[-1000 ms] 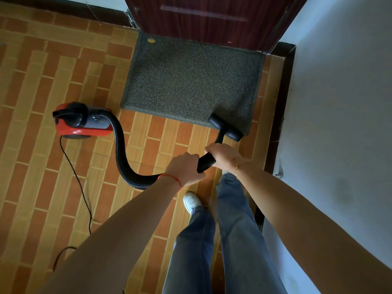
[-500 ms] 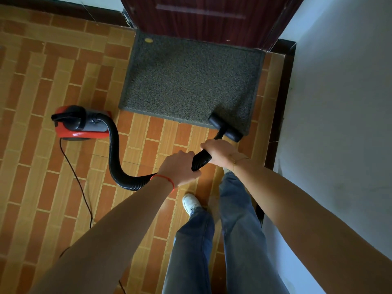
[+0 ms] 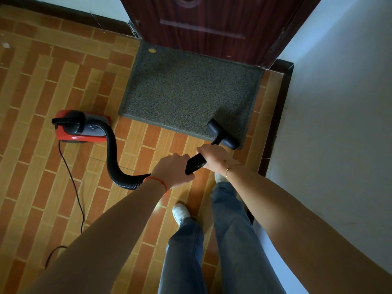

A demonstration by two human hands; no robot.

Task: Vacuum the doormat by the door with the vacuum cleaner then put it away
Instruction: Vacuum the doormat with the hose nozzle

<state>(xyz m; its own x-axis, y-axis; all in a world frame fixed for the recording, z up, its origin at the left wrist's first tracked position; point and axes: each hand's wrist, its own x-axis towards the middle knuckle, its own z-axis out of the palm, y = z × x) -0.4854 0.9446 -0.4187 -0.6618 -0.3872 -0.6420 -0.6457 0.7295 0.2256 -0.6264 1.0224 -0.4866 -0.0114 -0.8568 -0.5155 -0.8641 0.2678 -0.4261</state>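
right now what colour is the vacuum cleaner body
Red, with a black handle and grey top; the vacuum cleaner body shows in the head view, the only one.

Dim indoor view with soft, even light and faint shadows. A small glare spot lies on the floor [image 3: 63, 85] beside the white shoe [image 3: 180, 212] (wide-angle bending curves lines near the edges).

A floor of orange and tan brick-pattern tiles [image 3: 63, 85] is seen across the left and centre of the frame. A pale plastered wall [image 3: 339, 124] fills the right side. A dark skirting board [image 3: 273, 132] is seen along its base. One white shoe [image 3: 180, 212] and blue denim trouser legs [image 3: 233, 240] are seen at lower centre.
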